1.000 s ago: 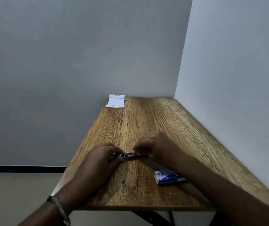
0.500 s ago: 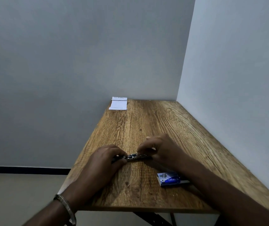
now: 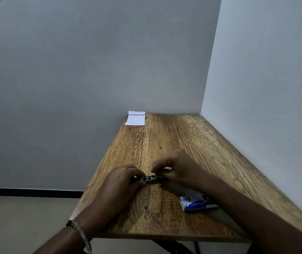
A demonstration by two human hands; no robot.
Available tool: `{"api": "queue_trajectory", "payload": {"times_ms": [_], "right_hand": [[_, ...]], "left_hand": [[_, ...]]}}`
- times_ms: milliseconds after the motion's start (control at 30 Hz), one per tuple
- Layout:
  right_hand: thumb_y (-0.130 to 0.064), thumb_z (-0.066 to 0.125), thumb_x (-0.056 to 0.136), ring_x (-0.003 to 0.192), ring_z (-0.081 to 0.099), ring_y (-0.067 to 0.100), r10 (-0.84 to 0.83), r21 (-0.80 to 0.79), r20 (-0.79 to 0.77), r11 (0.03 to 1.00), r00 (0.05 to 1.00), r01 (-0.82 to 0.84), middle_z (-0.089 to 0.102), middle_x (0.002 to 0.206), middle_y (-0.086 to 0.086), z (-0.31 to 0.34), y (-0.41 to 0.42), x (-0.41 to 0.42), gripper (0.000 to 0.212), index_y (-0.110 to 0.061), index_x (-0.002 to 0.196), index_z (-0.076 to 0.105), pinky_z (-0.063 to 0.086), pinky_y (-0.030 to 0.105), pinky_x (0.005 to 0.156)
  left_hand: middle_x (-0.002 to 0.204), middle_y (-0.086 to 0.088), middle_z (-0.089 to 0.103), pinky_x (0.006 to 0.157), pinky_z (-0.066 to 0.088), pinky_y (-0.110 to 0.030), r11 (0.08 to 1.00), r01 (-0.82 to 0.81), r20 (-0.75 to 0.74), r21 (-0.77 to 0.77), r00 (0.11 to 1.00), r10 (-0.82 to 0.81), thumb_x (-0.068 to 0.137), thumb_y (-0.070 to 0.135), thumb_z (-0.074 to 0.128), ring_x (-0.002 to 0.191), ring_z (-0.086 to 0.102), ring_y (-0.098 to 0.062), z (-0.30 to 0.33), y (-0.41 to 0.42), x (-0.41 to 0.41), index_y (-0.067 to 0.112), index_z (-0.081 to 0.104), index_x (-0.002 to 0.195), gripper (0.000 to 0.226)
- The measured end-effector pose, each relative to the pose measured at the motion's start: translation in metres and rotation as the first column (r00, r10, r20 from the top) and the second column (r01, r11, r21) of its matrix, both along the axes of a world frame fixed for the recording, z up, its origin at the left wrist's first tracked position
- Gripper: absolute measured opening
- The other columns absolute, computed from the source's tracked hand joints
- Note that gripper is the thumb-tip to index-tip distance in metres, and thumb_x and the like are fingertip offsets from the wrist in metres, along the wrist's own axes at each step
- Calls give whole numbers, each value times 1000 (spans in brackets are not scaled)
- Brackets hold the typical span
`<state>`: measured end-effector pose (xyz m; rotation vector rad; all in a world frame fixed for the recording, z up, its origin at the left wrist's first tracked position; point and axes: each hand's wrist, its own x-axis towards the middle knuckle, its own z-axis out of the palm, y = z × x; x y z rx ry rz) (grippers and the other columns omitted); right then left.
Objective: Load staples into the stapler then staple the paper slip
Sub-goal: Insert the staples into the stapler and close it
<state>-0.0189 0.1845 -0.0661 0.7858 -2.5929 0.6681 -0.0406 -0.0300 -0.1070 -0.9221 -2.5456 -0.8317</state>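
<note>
1. Wood-grain surface (image 3: 174, 143) set into a corner between two pale grey walls, seen from above and behind the person's two bare forearms.
2. Left hand (image 3: 121, 182) lies knuckles up near the front of the surface; its fingers curl down onto the left end of a small stapler (image 3: 151, 178), gripping it; a metal bangle (image 3: 80, 235) circles the wrist.
3. Right hand (image 3: 177, 169) sits just right of the left one, fingers bent and pinched together over the right end of the stapler; whether it holds staples between the fingertips cannot be told.
4. Stapler lies flat and lengthwise between the two hands, metal with a blue patch in its middle; most of it is hidden by the fingers; whether it is open cannot be told.
5. Blue and white staple box (image 3: 195, 203) rests on the surface near the front edge, just beside and partly under the right forearm.
6. White paper slip (image 3: 135, 118) lies flat at the far left corner of the surface, against the back wall, well apart from the hands; its print is too small to read.
</note>
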Motion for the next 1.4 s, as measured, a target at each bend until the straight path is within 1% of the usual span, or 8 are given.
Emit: {"api": "queue_trajectory", "payload": {"times_ms": [200,367,567,733,833,1000,1200,1400], "right_hand": [[-6,76,83,83,72,3,-61,-102,39,993,997,64,78,95,-1,-5,11,4,16,-11,97,77,59,21,79],[-7,77,82,84,72,3,-87,-84,33,993,996,89,78,96,-1,-7,13,4,17,-11,98,77,56,14,79],[-6,77,83,82,73,2,-59,-61,37,996,998,61,79,96,0,-3,8,1,16,-11,99,77,58,17,76],[-3,75,83,83,72,0,-49,-102,64,993,997,55,78,95,0,-5,6,-1,17,-11,99,77,55,11,75],[-5,76,83,81,72,0,-60,-114,73,991,996,68,78,94,-2,-6,13,0,18,-12,99,77,56,14,76],[-9,76,84,84,69,-4,-67,-79,70,994,995,73,78,98,-5,-7,16,1,20,-15,103,77,53,10,78],[-8,77,83,75,65,-12,-61,-46,72,997,996,64,78,95,-3,-7,15,-1,20,-14,102,76,51,6,72],[-23,75,86,77,67,-1,-80,77,102,994,992,73,77,93,-8,-13,29,5,18,-22,105,77,51,12,69]], "left_hand": [[97,19,65,79,53,-26,1000,-9,10,5,1000,9,87,34,67,89,57,2,-1,0,-1,32,71,105,18],[98,19,65,79,54,-30,1000,0,17,8,1000,0,87,33,68,90,57,1,-1,0,-2,32,71,104,17],[95,20,65,78,54,-29,1000,3,31,27,1000,-4,86,33,69,88,59,1,-3,-1,-4,33,72,102,16],[95,22,65,76,54,-25,1000,-3,23,25,1000,3,86,35,69,87,59,3,-4,-1,-5,34,72,102,16],[95,22,65,76,54,-24,1000,0,18,21,1000,0,86,35,69,87,60,2,-4,-1,-5,34,72,102,17],[95,21,64,77,54,-26,1000,-5,17,25,1000,4,86,34,70,87,60,0,-4,0,-4,34,71,102,16],[98,20,65,79,54,-27,1000,2,30,18,1000,-2,87,33,68,89,59,1,-3,-1,-2,32,72,103,17],[98,20,65,78,54,-27,1000,-2,23,18,1000,2,87,33,68,88,58,0,-2,-1,-1,32,72,104,18]]}}
